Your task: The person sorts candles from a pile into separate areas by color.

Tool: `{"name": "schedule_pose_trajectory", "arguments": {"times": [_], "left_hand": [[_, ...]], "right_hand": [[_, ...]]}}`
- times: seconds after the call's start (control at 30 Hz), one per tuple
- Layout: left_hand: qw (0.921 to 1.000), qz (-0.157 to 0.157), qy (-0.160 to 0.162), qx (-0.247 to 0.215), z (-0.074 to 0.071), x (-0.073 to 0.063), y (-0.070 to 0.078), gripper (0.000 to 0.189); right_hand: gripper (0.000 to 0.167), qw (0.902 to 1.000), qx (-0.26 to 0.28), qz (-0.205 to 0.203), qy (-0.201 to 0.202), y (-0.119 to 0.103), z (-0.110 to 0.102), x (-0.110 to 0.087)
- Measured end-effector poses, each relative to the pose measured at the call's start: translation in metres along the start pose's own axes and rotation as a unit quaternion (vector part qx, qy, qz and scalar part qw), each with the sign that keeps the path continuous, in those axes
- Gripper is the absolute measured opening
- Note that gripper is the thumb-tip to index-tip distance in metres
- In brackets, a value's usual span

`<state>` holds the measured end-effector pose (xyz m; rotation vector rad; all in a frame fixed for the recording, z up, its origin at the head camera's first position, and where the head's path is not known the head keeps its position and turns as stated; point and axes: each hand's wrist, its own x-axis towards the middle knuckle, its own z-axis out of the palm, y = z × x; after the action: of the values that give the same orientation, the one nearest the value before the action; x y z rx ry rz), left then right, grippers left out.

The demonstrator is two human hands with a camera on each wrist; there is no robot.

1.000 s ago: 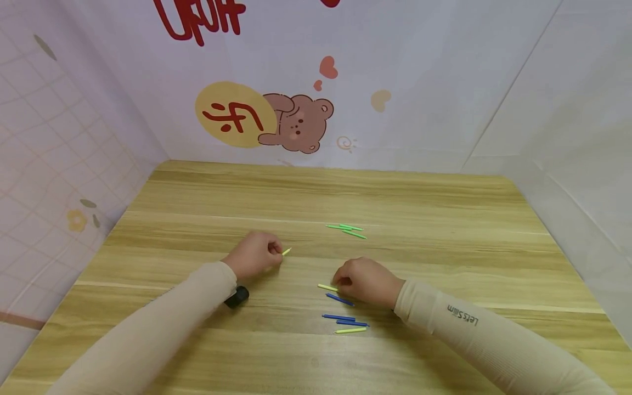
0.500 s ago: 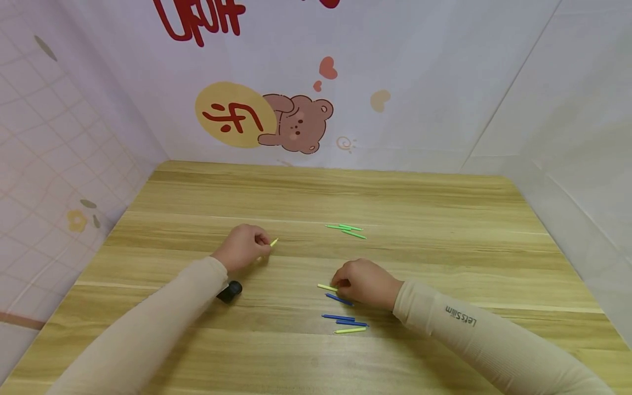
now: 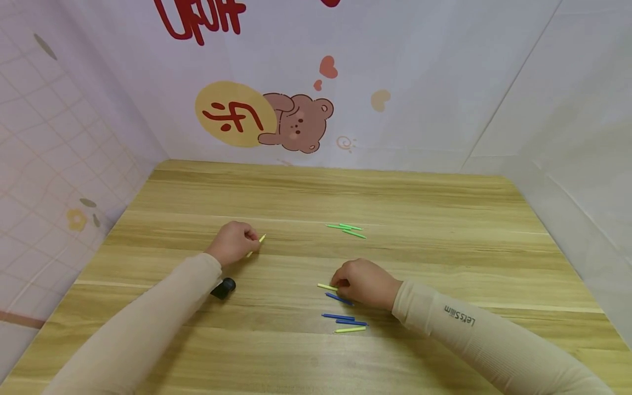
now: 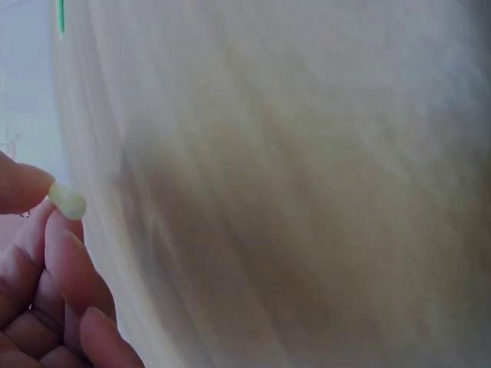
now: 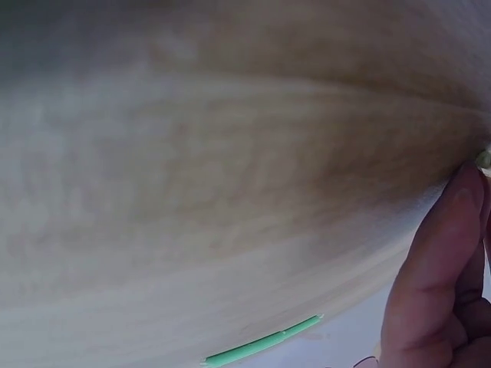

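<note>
In the head view my left hand (image 3: pixel 233 243) pinches a thin yellow stick (image 3: pixel 263 238) with a narrow tip, tilted over the left part of the table. The left wrist view shows that yellow stick's rounded end (image 4: pixel 70 204) between thumb and finger. My right hand (image 3: pixel 367 283) is low over the table, its fingertips pinching the right end of a second yellow stick (image 3: pixel 326 286). Just below that lies a blue stick (image 3: pixel 338 299), partly under the hand. In the right wrist view only a bit of the held stick (image 5: pixel 483 159) shows at the right edge.
Two more blue sticks (image 3: pixel 338 317) and another yellow stick (image 3: pixel 350 329) lie nearer on the wooden table (image 3: pixel 276 351). Three green sticks (image 3: pixel 353 233) are grouped farther back. A printed cloth wall (image 3: pixel 419 131) rises behind the table.
My left hand has moved left and slightly away from me, carrying its yellow stick. My right hand and the sticks on the table have stayed nearly still.
</note>
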<state>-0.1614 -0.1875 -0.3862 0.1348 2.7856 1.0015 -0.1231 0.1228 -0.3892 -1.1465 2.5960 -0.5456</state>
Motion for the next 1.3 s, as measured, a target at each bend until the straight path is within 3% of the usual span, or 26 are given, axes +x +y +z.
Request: {"name": "schedule_pose_trajectory", "arguments": {"times": [0.33, 0.83, 1.3], "left_hand": [[0.9995, -0.028, -0.004, 0.011, -0.002, 0.0, -0.006, 0.004], [0.999, -0.033, -0.006, 0.028, -0.001, 0.002, -0.015, 0.004], [0.9981, -0.052, -0.019, 0.028, -0.002, 0.0, -0.01, 0.006]], "right_hand": [[0.015, 1.0, 0.001, -0.003, -0.002, -0.001, 0.0, 0.001], [0.017, 0.9999, -0.005, -0.009, 0.004, -0.001, -0.001, 0.0], [0.016, 1.0, -0.004, -0.006, -0.001, -0.002, -0.002, 0.0]]}}
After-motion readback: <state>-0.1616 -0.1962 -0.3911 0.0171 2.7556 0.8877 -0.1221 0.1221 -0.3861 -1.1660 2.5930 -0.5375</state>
